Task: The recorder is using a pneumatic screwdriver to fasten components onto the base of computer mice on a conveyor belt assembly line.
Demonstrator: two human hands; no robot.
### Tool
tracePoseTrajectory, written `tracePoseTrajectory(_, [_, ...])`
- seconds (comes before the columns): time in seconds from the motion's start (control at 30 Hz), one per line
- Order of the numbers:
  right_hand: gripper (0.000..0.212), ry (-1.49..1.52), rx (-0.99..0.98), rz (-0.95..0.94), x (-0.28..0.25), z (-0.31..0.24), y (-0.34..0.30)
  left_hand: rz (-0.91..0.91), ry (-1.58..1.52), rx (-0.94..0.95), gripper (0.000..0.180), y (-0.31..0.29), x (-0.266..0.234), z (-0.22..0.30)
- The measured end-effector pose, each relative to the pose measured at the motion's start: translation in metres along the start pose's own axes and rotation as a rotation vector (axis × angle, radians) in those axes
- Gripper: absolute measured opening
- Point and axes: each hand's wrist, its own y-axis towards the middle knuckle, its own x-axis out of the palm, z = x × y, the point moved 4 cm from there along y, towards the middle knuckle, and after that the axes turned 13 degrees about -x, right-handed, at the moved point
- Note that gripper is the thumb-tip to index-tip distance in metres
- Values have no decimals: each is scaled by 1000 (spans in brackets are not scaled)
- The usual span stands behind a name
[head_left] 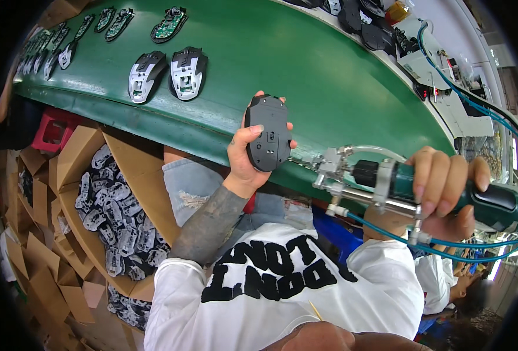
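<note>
My left hand (244, 151) is closed round a black computer mouse (270, 133), held up over the near edge of the green belt. The mouse's underside, with small holes and a switch, faces up. From the right, my right hand (440, 181) grips a dark green power screwdriver (493, 205) with a metal screw-feed head (332, 167) and air hoses. Its thin tip points left, close by the mouse's lower right edge; whether it touches cannot be made out. Two grey-and-black mice (188, 73) stand on the belt beyond my left hand.
Mouse circuit boards (169, 24) and part-built mice lie along the belt (305, 76) at the far left. An open cardboard box (148, 181) of mouse shells (118, 225) stands at my left. White machines (446, 88) with blue hoses line the right side, and another person (437, 281) sits beyond.
</note>
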Motion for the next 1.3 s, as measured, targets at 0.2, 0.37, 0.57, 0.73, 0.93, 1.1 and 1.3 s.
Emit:
tracePoseTrajectory(0.2, [36,-44,70,41,5,8,-7,23,19,18,68,-1,-1,-4])
tracePoseTrajectory(0.37, [35,-33,59,45,4,12,-10,31,21,26,67,0,-1,-4])
tracePoseTrajectory(0.57, [32,-61,47,75,13,23,-16,47,19,37,64,0,-1,-1])
tracePoseTrajectory(0.73, [34,-36,9,47,1,9,-7,43,43,41,55,2,-1,-5])
tracePoseTrajectory(0.93, [36,112,-167,11,-7,-18,11,28,10,29,48,1,-3,-6])
tracePoseTrajectory(1.1, [37,40,32,-104,7,14,5,32,30,23,48,4,-1,-7])
tracePoseTrajectory(1.3, [34,47,46,-76,12,23,0,44,41,19,47,5,-4,-11])
